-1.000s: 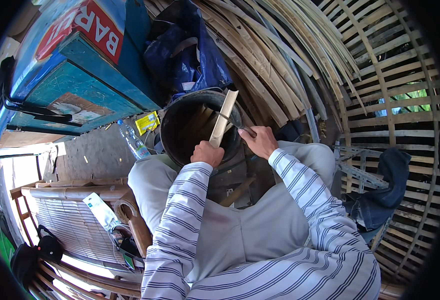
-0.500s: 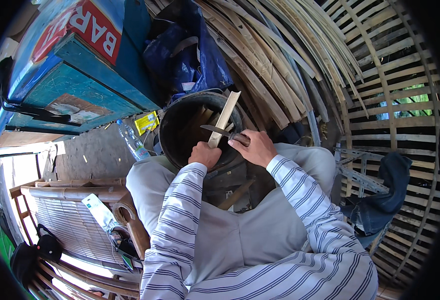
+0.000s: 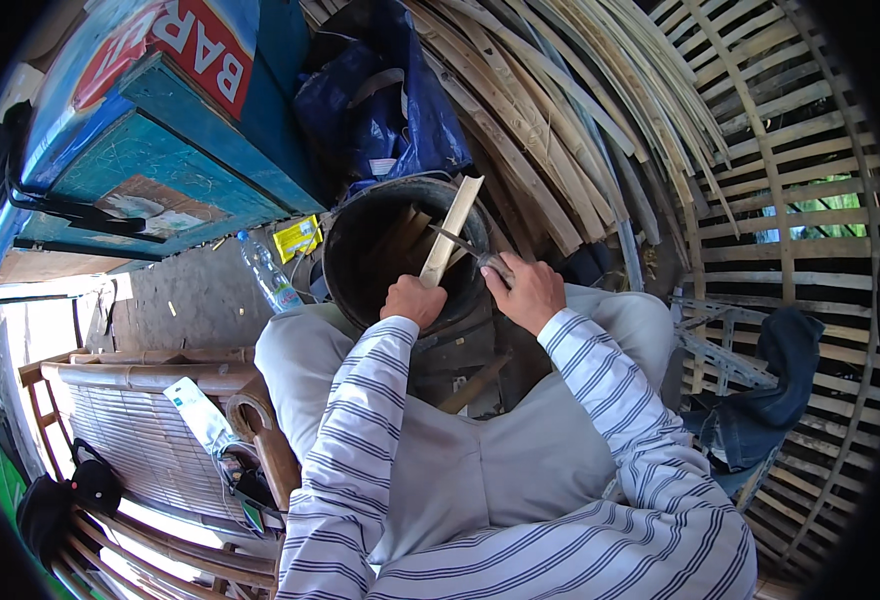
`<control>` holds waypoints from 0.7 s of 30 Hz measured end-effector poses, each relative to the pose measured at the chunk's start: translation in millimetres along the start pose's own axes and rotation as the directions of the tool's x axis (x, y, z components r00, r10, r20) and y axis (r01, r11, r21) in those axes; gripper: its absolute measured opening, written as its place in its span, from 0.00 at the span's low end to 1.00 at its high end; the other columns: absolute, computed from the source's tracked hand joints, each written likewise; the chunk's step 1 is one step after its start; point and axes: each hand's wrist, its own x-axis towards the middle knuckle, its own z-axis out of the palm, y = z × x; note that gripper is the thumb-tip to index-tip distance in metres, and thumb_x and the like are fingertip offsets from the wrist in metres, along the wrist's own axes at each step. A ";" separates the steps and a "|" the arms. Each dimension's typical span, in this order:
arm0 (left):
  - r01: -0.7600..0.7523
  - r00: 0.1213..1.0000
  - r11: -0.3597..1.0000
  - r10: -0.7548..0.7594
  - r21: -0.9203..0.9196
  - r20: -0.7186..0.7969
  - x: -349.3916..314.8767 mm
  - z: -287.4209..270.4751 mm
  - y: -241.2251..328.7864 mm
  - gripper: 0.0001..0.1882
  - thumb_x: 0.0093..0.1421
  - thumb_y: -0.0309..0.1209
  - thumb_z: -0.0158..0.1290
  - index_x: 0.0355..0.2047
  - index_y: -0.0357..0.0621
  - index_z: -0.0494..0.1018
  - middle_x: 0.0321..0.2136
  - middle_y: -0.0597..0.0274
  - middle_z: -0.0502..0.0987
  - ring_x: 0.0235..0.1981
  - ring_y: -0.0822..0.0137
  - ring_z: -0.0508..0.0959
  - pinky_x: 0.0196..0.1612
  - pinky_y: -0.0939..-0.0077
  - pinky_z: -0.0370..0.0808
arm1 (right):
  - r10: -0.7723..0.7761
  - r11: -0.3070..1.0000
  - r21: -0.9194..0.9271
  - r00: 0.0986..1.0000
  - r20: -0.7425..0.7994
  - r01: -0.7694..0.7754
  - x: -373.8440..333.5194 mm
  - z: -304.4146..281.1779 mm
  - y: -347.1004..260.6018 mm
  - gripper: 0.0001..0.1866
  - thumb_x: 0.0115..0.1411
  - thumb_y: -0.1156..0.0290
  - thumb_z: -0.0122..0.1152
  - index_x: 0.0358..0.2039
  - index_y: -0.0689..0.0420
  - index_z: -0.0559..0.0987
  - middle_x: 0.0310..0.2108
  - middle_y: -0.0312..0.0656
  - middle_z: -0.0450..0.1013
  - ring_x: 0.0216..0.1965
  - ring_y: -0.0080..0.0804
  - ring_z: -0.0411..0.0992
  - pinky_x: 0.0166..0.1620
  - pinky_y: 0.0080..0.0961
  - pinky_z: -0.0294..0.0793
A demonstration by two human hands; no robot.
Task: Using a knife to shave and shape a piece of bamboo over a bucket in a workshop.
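My left hand (image 3: 415, 302) is closed round the lower end of a pale bamboo strip (image 3: 452, 232), which slants up and away over a dark bucket (image 3: 345, 302). In my right hand (image 3: 528, 294) is a knife (image 3: 479, 252) with a worn handle; its dark blade lies across the strip, tip pointing up and left. Whether the edge bites into the bamboo I cannot tell. More pieces of bamboo or wood (image 3: 406, 228) stand inside the bucket, which sits between my knees.
Long bamboo slats (image 3: 530, 130) are stacked beyond the bucket to the right. A blue bag (image 3: 385, 125) lies behind it. To the left are a blue box (image 3: 150, 170), a plastic bottle (image 3: 268, 272), a yellow packet (image 3: 298, 239) and a bamboo bench (image 3: 140, 400). A lattice wall (image 3: 790, 200) borders the right.
The knife has slid down and to the right along the strip, its blade now more steeply tilted. My left hand and the strip have shifted slightly right.
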 end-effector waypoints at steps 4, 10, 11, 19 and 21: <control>0.012 0.999 1.000 -0.011 0.024 -0.051 -11.4 -3.6 7.7 0.28 0.50 0.40 0.54 0.47 0.33 0.78 0.46 0.38 0.79 0.50 0.44 0.79 0.57 0.59 0.73 | -0.166 0.978 0.117 0.984 -0.058 0.172 -11.7 6.8 4.8 0.23 0.60 0.46 0.59 0.43 0.54 0.79 0.25 0.52 0.78 0.30 0.56 0.78 0.33 0.50 0.76; -0.018 0.990 0.989 0.037 0.145 -0.133 -27.9 -8.6 12.9 0.24 0.50 0.38 0.55 0.44 0.34 0.79 0.44 0.39 0.80 0.49 0.45 0.80 0.55 0.59 0.74 | -0.028 0.995 -0.101 0.991 -0.135 0.014 5.3 16.6 9.9 0.21 0.61 0.49 0.59 0.44 0.54 0.78 0.25 0.54 0.78 0.28 0.55 0.78 0.31 0.47 0.77; -0.017 0.990 0.986 0.040 0.165 -0.134 -29.1 -8.8 14.9 0.24 0.50 0.37 0.55 0.44 0.35 0.79 0.43 0.39 0.80 0.48 0.46 0.80 0.55 0.59 0.75 | -0.047 0.994 -0.108 0.989 -0.142 0.032 6.9 20.1 15.1 0.21 0.61 0.49 0.58 0.44 0.54 0.78 0.25 0.54 0.78 0.28 0.55 0.78 0.31 0.48 0.77; -0.087 0.972 0.965 0.136 0.245 -0.191 -29.4 -2.1 13.9 0.20 0.48 0.35 0.57 0.40 0.37 0.80 0.39 0.43 0.82 0.43 0.47 0.82 0.51 0.58 0.77 | -0.023 0.988 -0.153 0.990 -0.141 0.002 17.4 20.4 23.5 0.23 0.60 0.51 0.61 0.48 0.55 0.77 0.29 0.54 0.79 0.30 0.54 0.79 0.32 0.47 0.78; -0.094 0.969 0.956 0.152 0.278 -0.195 -26.6 -2.1 7.9 0.19 0.47 0.34 0.57 0.39 0.37 0.80 0.39 0.43 0.82 0.43 0.48 0.82 0.50 0.58 0.77 | -0.066 0.988 -0.148 0.993 -0.102 0.050 7.6 20.7 17.4 0.23 0.61 0.51 0.58 0.49 0.55 0.77 0.29 0.54 0.79 0.31 0.54 0.79 0.34 0.48 0.77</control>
